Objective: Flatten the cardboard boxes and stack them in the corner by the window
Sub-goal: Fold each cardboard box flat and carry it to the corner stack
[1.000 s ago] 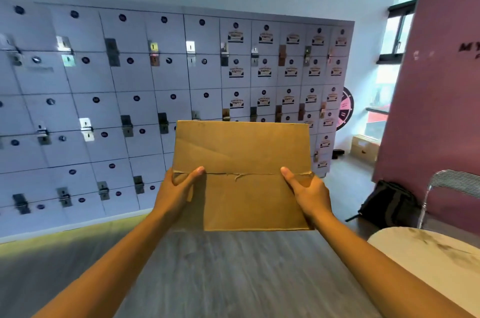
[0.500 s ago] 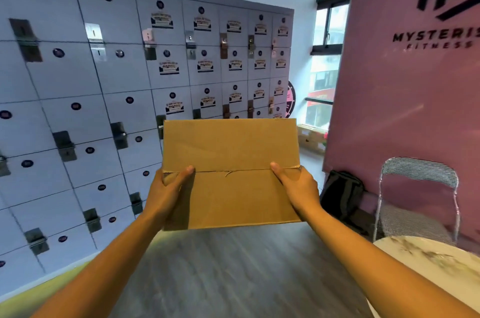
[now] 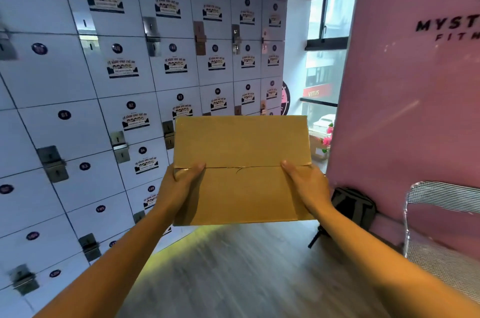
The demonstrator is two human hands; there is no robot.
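Observation:
A flattened brown cardboard box (image 3: 241, 146) is held up in front of me at chest height, its flat face toward me and a seam running across its middle. My left hand (image 3: 179, 187) grips its left edge with the thumb on the front near the seam. My right hand (image 3: 306, 185) grips the right edge the same way. The fingers behind the cardboard are hidden. Past the box, by the window (image 3: 324, 63), another cardboard box (image 3: 318, 147) sits in the far corner, partly hidden.
A wall of white lockers (image 3: 104, 99) fills the left side. A pink panel (image 3: 405, 110) stands on the right, with a black bag (image 3: 355, 206) at its foot and a metal chair (image 3: 441, 229) in front. Grey floor (image 3: 246, 271) lies ahead.
The lockers, window and pink panel have grown larger and shifted left as I moved toward the window corner. Both hands keep the same hold on the cardboard.

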